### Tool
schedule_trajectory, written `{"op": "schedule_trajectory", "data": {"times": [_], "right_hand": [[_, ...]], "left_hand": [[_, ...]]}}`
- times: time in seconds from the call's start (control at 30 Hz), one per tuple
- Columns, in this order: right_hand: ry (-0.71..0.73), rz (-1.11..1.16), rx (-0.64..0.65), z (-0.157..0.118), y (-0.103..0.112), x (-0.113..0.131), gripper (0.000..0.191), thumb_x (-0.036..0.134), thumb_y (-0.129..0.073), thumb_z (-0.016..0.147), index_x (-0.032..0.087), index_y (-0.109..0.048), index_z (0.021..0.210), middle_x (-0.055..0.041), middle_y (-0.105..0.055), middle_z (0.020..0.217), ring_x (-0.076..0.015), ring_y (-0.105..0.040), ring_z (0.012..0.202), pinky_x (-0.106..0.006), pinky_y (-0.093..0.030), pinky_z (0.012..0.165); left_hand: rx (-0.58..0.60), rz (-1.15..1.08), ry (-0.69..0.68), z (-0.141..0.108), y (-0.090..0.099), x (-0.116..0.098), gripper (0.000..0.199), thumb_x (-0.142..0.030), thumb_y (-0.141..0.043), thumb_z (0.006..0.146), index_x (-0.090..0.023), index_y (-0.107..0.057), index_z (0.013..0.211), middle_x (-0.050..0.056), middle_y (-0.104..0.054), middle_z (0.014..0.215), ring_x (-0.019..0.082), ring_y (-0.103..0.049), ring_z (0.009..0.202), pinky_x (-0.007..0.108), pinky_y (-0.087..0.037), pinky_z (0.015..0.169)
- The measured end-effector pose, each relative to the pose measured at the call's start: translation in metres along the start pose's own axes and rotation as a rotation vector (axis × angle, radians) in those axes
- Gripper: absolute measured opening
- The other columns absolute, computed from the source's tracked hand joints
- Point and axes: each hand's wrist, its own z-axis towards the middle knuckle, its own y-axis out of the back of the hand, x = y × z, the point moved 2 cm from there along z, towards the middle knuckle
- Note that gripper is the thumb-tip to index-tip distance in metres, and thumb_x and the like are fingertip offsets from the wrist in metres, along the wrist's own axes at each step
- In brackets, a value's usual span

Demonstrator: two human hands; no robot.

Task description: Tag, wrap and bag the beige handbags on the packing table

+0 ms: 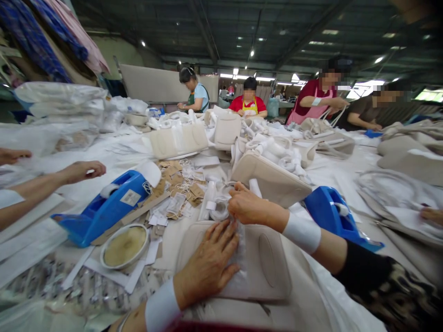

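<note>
My left hand (209,258) lies flat with fingers stretched out on a beige bag (266,281), pressing a clear plastic strip (242,258) against its front. Just above it, my right hand (247,203) is closed in a pinch at the bag's upper edge. What its fingertips grip is hidden. Beside those fingertips is a white plastic-wrapped ring-shaped part (218,211). The bag rests on other beige pieces, its oval stitched mark showing on the right.
Blue tape dispensers (104,207) (332,216) stand on both sides. A round dish of yellowish stuff (125,246) and a heap of tags (176,184) lie left. More beige bags (272,180) are piled ahead. Co-workers' hands (81,171) reach in from the left; several people work across the table.
</note>
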Motion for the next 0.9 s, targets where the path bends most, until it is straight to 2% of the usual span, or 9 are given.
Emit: {"op": "schedule_trajectory", "data": {"times": [0.17, 0.33, 0.47, 0.53, 0.6, 0.67, 0.77, 0.83, 0.9], "right_hand": [[0.004, -0.051, -0.077, -0.001, -0.005, 0.008, 0.022, 0.012, -0.053, 0.088, 0.014, -0.073, 0.079, -0.0124, -0.071, 0.080, -0.0273, -0.053, 0.099, -0.045, -0.020, 0.104], [-0.030, -0.052, -0.112, -0.001, -0.012, -0.007, 0.017, 0.025, -0.064, 0.088, 0.013, -0.072, 0.082, -0.0123, -0.071, 0.088, -0.0294, -0.049, 0.109, -0.045, -0.019, 0.105], [-0.135, -0.022, -0.133, 0.013, -0.021, -0.034, 0.024, 0.034, -0.075, 0.078, 0.012, -0.071, 0.087, -0.0128, -0.070, 0.094, -0.0293, -0.051, 0.106, -0.042, -0.025, 0.100], [-0.221, -0.001, -0.159, 0.020, -0.021, -0.046, 0.026, 0.032, -0.077, 0.074, 0.012, -0.070, 0.089, -0.0128, -0.070, 0.095, -0.0275, -0.053, 0.101, -0.039, -0.028, 0.096], [-0.334, 0.020, -0.210, 0.021, -0.017, -0.053, 0.020, 0.026, -0.074, 0.077, 0.013, -0.069, 0.091, -0.0124, -0.069, 0.096, -0.0256, -0.054, 0.099, -0.037, -0.030, 0.094], [-0.477, 0.039, -0.293, 0.012, -0.012, -0.052, 0.012, 0.018, -0.062, 0.085, 0.014, -0.067, 0.095, -0.0126, -0.067, 0.101, -0.0249, -0.054, 0.100, -0.036, -0.032, 0.093], [-0.723, 0.080, -0.445, -0.024, -0.013, -0.031, 0.024, 0.013, -0.044, 0.092, 0.015, -0.061, 0.108, -0.0141, -0.063, 0.112, -0.0264, -0.053, 0.106, -0.036, -0.037, 0.091], [-0.854, 0.122, -0.520, -0.055, -0.027, -0.009, 0.032, 0.020, -0.043, 0.094, 0.012, -0.054, 0.123, -0.0165, -0.061, 0.117, -0.0278, -0.053, 0.109, -0.038, -0.041, 0.092], [-0.937, 0.215, -0.560, -0.083, -0.049, 0.012, 0.049, 0.035, -0.045, 0.095, 0.006, -0.044, 0.134, -0.0197, -0.058, 0.123, -0.0293, -0.055, 0.113, -0.040, -0.045, 0.095]], "left_hand": [[0.009, 0.026, -0.012, -0.001, -0.001, 0.000, 0.063, -0.035, -0.059, 0.090, -0.018, -0.038, 0.146, 0.011, -0.021, 0.162, 0.035, -0.017, 0.149, 0.057, -0.024, 0.119], [0.020, 0.039, -0.013, 0.000, 0.001, -0.001, 0.062, -0.037, -0.056, 0.092, -0.019, -0.036, 0.148, 0.010, -0.022, 0.162, 0.034, -0.018, 0.148, 0.056, -0.023, 0.119], [0.016, 0.043, -0.016, 0.000, 0.002, -0.002, 0.060, -0.037, -0.055, 0.093, -0.019, -0.037, 0.147, 0.010, -0.026, 0.161, 0.032, -0.020, 0.148, 0.056, -0.022, 0.120], [0.010, 0.046, -0.016, 0.000, 0.002, -0.002, 0.059, -0.036, -0.055, 0.092, -0.019, -0.037, 0.146, 0.010, -0.025, 0.161, 0.032, -0.020, 0.148, 0.056, -0.022, 0.120], [0.000, 0.045, -0.018, 0.000, 0.002, -0.003, 0.060, -0.034, -0.056, 0.092, -0.019, -0.037, 0.146, 0.010, -0.023, 0.162, 0.031, -0.019, 0.148, 0.056, -0.022, 0.120], [-0.015, 0.038, -0.023, -0.001, 0.003, -0.002, 0.061, -0.033, -0.056, 0.091, -0.019, -0.036, 0.147, 0.010, -0.023, 0.162, 0.031, -0.018, 0.149, 0.056, -0.022, 0.120], [-0.051, -0.009, -0.033, -0.004, 0.005, -0.002, 0.063, -0.030, -0.060, 0.088, -0.020, -0.037, 0.145, 0.011, -0.027, 0.160, 0.031, -0.021, 0.148, 0.057, -0.023, 0.119], [-0.112, -0.064, -0.019, -0.007, 0.006, -0.001, 0.059, -0.026, -0.062, 0.084, -0.021, -0.043, 0.140, 0.011, -0.032, 0.158, 0.031, -0.024, 0.146, 0.055, -0.028, 0.118], [-0.248, -0.087, 0.065, -0.009, 0.007, 0.004, 0.051, -0.021, -0.060, 0.083, -0.021, -0.048, 0.133, 0.012, -0.036, 0.153, 0.030, -0.028, 0.144, 0.053, -0.032, 0.116]]}}
